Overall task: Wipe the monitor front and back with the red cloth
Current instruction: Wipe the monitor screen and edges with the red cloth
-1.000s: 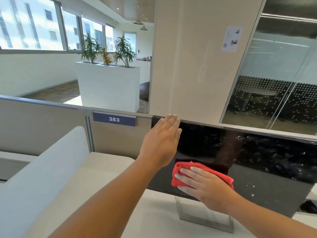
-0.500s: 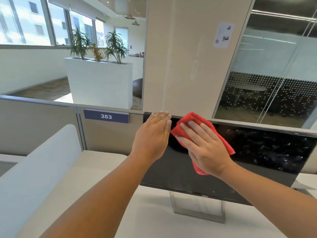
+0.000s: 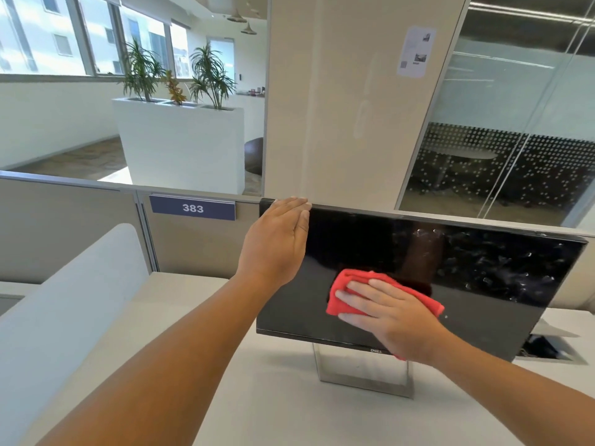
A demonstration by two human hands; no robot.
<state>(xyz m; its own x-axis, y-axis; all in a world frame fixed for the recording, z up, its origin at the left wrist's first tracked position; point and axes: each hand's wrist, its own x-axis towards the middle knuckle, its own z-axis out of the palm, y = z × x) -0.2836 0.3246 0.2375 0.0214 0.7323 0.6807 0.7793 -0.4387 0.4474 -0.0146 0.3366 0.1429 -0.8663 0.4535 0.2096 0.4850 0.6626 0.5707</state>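
Observation:
A black monitor [image 3: 483,272] stands on a silver stand [image 3: 360,371] on the white desk [image 3: 273,397], its dark screen facing me. My left hand [image 3: 277,243] lies flat with straight fingers on the screen's upper left corner, fingertips at the top edge. My right hand [image 3: 389,313] presses the folded red cloth [image 3: 347,288] flat against the lower middle of the screen with spread, straight fingers. The monitor's back is hidden.
A beige partition [image 3: 80,226] with a blue sign reading 383 [image 3: 192,207] runs behind the desk. A white curved divider [image 3: 64,300] rises at the left. A cable opening [image 3: 544,347] sits in the desk at the right. A pillar and glass wall stand beyond.
My right hand slid the red cloth from the screen's lower part up to the top edge beside my left hand, then back down to the lower middle. My left hand stayed at the corner.

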